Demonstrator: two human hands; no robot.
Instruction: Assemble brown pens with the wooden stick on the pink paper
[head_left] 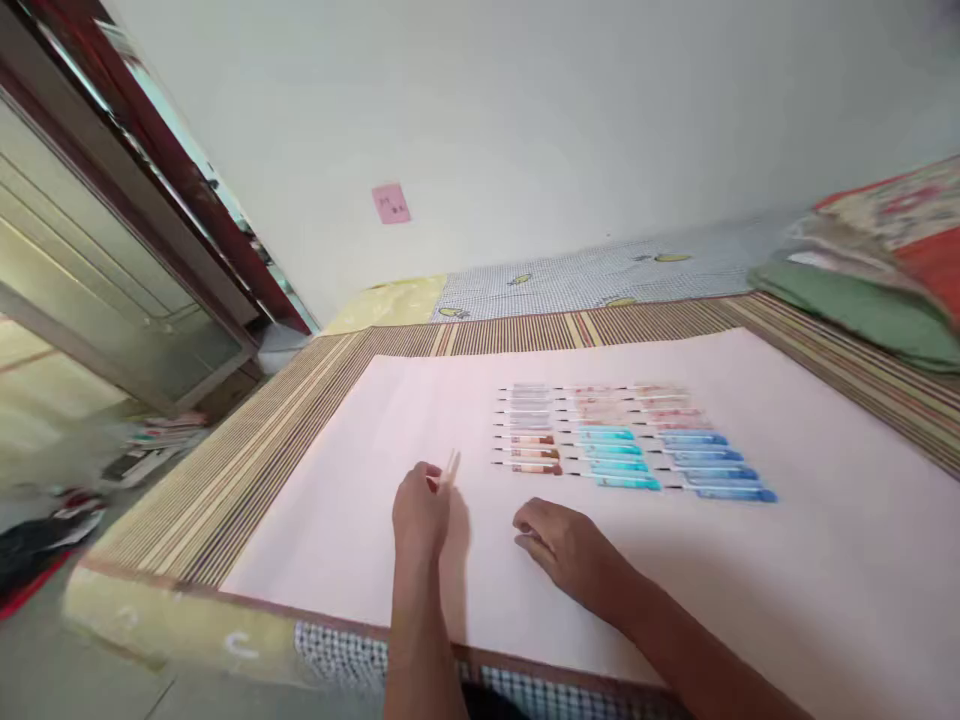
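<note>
My left hand (421, 508) is closed in a pinch over the white sheet (322, 510), and two slim pale sticks (450, 468) stick up from its fingertips. They look pen-like, but their kind is too blurred to be sure. To the right, my right hand (559, 540) hovers low over the sheet, fingers curled toward the thumb; whatever they hold, if anything, is hidden. Beyond both hands, pens lie in rows by colour: grey pens (529, 400), pink pens (592, 403), brown pens (536, 453), turquoise pens (615, 457) and blue pens (712, 465). Their thin tips point left.
The sheet lies on a striped mat (300, 400) over a bed. Folded green cloth (855, 305) and a floral pillow (900, 215) sit at the right. A pink note (391, 203) is stuck to the wall. A framed glass door (105, 220) stands left.
</note>
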